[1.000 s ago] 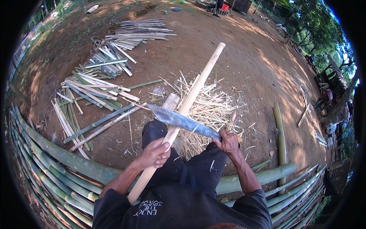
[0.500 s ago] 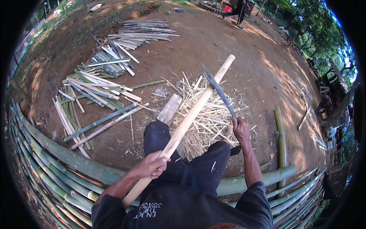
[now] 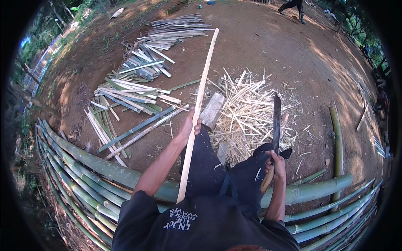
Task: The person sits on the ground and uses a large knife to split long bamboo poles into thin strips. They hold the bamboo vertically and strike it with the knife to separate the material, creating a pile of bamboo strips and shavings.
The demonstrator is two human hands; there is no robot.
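Note:
My left hand is closed around the middle of a long, pale wooden stick. The stick stands nearly lengthwise, its lower end against my dark shirt and its far end over the bare soil. In my right hand, above my right thigh, is a machete with a dark blade pointing away from me and a light wooden handle. Blade and stick are apart. Between and beyond my knees lies a heap of pale shavings, with a wooden block at its left edge.
Split bamboo strips lie in piles to the left and far left. A thick green bamboo pole runs crosswise under me, with several thinner poles behind it. Another pole lies at the right. A person is far off.
The stick has swung left and more upright, and my left hand has slid farther along it. My right hand has drawn the machete away from the stick, down to the right.

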